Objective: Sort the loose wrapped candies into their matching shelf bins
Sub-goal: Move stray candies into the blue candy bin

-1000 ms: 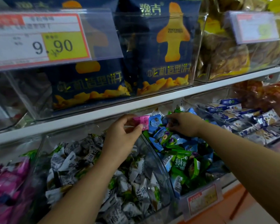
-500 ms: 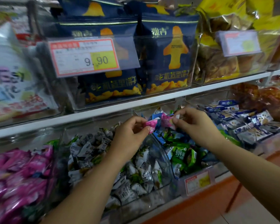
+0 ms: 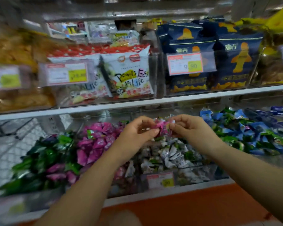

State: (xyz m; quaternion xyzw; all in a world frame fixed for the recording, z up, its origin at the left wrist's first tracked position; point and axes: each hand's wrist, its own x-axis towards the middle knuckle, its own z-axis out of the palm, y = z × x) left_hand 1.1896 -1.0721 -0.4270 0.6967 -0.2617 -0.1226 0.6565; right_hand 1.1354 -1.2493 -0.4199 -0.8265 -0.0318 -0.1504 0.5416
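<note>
Pink wrapped candies [image 3: 162,128], a small cluster, count unclear through blur, held in the air between both hands, just above the back of the middle bin. Left hand [image 3: 137,133]: fingers and thumb curled, grip closed on the left side of the cluster. Right hand [image 3: 192,129]: fingertips [image 3: 172,125] pinching the wrapper at the right side, grip likewise closed on the candies. The two hands are near each other, not touching, with only the candies between them. Directly below: clear bin of white-and-grey candies [image 3: 173,156], a red-and-yellow price tag [image 3: 160,180] on its front wall. Just beside it on the left, a heap of matching pink candies [image 3: 95,142]; further left, dark green candies [image 3: 44,160], with some pink ones mixed in along the edge. On the right, a bin of blue and green candies [image 3: 245,129]. All of these sit on the lower shelf, over an orange base panel [image 3: 186,207]. A white shelf edge [image 3: 153,102] runs above the hands. On the upper shelf: white snack bags [image 3: 129,74] with hand-lettered print, navy snack bags [image 3: 235,62] with an orange shape on them, and a tag reading 9.90 [image 3: 185,63] in front of the navy ones. Far left of the upper shelf is blurred; yellowish packets, no detail.
</note>
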